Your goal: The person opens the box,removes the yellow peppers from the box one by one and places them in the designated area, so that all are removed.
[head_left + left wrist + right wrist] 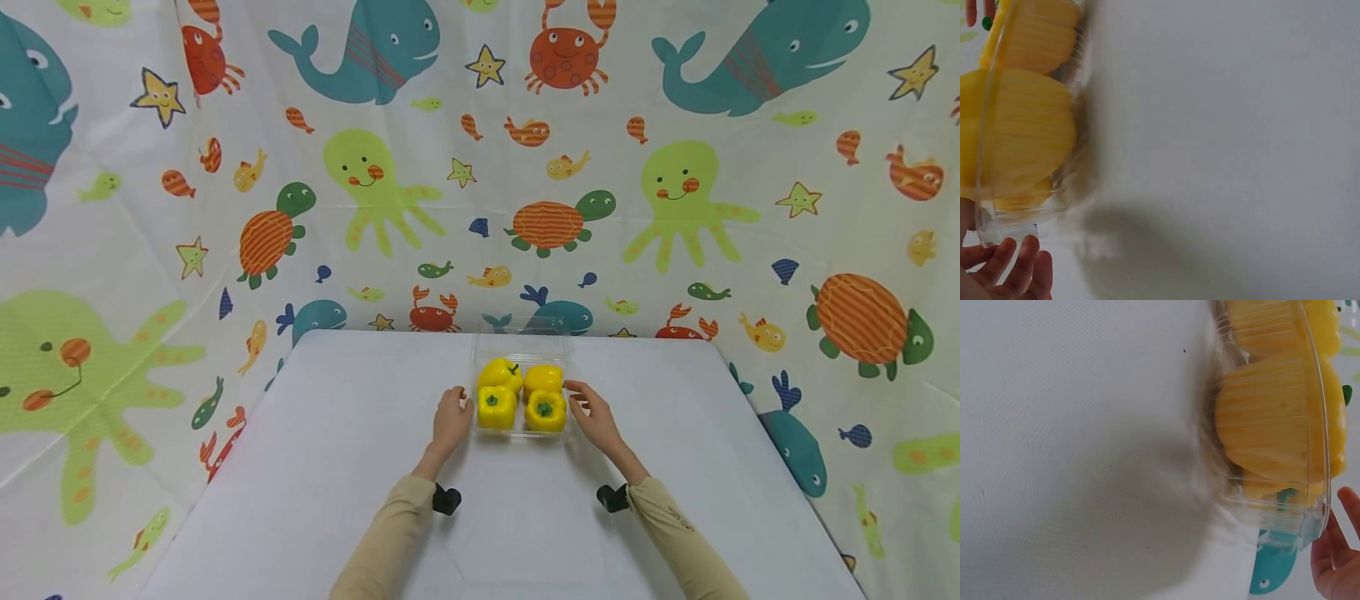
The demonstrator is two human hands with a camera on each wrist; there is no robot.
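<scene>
Several yellow bell peppers (497, 408) with green stems sit in a clear plastic clamshell container (522, 434), whose transparent lid (522, 343) stands raised at the back. At the container's left side is my left hand (453, 417), its fingers loosely bent. The left wrist view has those fingertips by a clear tab at the container's far corner. My right hand (594, 417) lies along the right side with relaxed fingers. In the right wrist view its fingers are close to the rim at the far corner; whether they touch it is hard to tell.
The container stands on a white table (360, 500), towards its far edge. Behind and beside the table hangs a white curtain (480, 275) printed with sea animals. Dark wrist-camera mounts (447, 500) show below both hands.
</scene>
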